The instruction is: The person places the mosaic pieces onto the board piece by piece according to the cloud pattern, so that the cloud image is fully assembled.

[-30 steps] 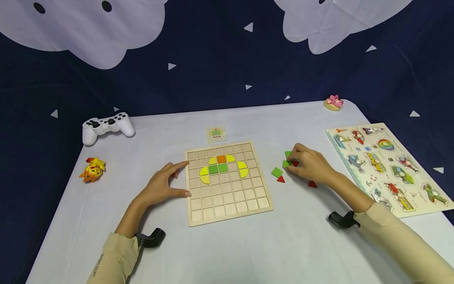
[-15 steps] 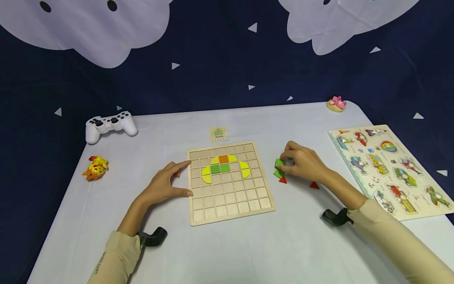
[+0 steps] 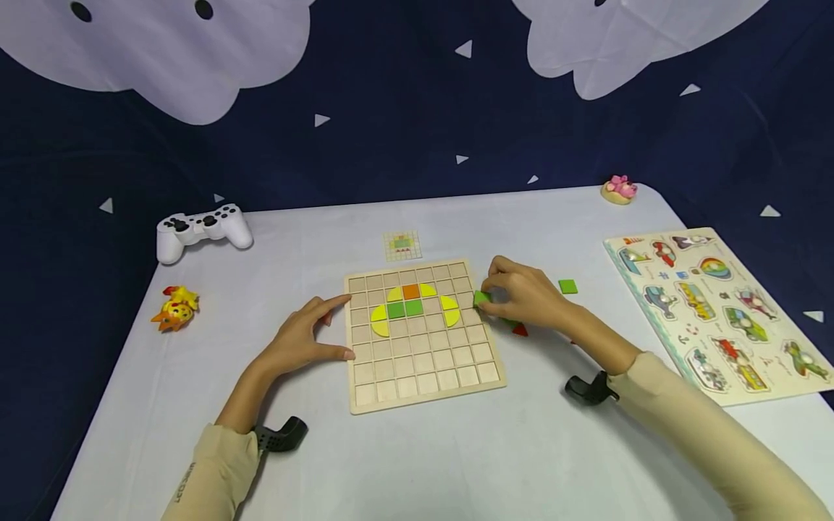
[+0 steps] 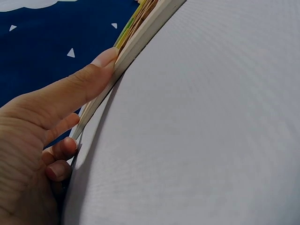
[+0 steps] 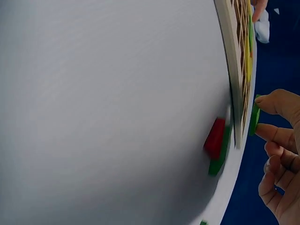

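Here: green square tile (image 3: 481,299) is pinched in right grip (image 3: 529,295) | pale wooden grid board (image 3: 421,344) lies leftward | touched by spread left grip (image 3: 296,340)

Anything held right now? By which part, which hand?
Right hand: green tile, pinched at opposite edges. Left hand: nothing gripped, just touching the grid board along its left edge.

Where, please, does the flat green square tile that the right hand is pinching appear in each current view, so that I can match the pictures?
Head: the flat green square tile is just right of centre, in the right hand, at the pale wooden grid board's right edge.
Left wrist: not visible.
Right wrist: towards the right side, about mid-height.
Shared landmark: the board, partly visible in both wrist views.
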The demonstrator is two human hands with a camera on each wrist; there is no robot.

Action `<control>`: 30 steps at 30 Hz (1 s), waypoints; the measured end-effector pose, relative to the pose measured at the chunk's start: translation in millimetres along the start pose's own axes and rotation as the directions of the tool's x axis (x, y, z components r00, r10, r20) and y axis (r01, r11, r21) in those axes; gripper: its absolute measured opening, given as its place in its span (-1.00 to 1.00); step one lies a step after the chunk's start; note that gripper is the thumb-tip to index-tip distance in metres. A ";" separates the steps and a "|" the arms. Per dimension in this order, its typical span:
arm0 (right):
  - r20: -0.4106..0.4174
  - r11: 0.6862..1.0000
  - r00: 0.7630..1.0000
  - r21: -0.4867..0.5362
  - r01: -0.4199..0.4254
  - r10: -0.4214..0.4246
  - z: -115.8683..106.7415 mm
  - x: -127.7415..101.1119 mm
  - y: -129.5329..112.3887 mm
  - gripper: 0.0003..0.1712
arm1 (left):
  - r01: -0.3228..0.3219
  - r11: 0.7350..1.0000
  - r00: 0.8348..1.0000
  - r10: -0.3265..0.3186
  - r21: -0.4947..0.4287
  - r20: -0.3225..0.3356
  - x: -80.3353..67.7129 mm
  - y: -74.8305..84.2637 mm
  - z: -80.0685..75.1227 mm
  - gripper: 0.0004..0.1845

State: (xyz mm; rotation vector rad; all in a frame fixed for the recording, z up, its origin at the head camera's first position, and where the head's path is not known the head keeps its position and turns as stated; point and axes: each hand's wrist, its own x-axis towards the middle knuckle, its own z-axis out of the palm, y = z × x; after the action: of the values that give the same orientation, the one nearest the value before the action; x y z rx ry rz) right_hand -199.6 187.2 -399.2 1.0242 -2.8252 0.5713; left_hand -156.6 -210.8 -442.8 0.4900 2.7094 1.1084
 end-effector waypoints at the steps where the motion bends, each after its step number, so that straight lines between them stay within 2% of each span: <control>1: 0.000 1.000 1.000 0.002 0.009 -0.009 0.8 2.8 -2.8 -0.73 | -0.003 1.000 1.000 0.003 0.002 -0.002 -0.4 0.0 -0.4 0.07; 7: 0.001 0.999 0.999 0.013 0.050 -0.050 8.7 17.9 -17.2 -0.75 | -0.005 1.000 1.000 0.005 0.003 -0.004 -0.5 -0.4 -0.6 0.07; 15: 0.023 0.997 0.998 0.037 0.066 -0.067 19.5 29.3 -30.3 -0.77 | 0.011 1.000 1.000 -0.011 0.004 0.003 0.2 -0.4 -0.2 0.08; 30: 0.038 0.993 0.992 -0.015 0.120 -0.119 29.6 46.2 -43.6 -0.74 | 0.002 1.000 1.000 -0.002 0.003 0.002 -0.1 -1.0 -0.8 0.07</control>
State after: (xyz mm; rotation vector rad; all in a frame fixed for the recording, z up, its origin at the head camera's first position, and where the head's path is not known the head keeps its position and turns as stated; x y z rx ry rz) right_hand -206.2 117.6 -403.6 1.2034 -2.7705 0.5208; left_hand -156.9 -212.1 -443.0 0.4888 2.7093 1.1036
